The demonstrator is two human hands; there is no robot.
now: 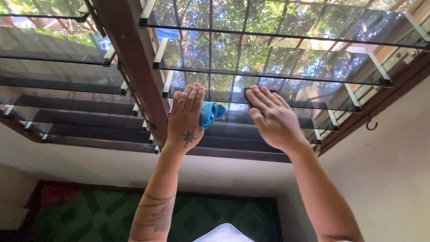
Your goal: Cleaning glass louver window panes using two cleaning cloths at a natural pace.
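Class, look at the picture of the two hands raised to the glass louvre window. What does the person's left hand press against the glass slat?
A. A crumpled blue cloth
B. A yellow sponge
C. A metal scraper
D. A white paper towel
A: the left hand lies flat on a clear glass louvre slat with a crumpled blue cloth bunched under its palm.

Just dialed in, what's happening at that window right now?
A person is reaching up with both hands to a louvered glass window. The left hand presses a blue cloth against one of the glass slats. The right hand lies flat on the same slat, over a small dark object I cannot identify. The slats are tilted open, with trees visible outside, and a dark wooden post stands left of the hands.
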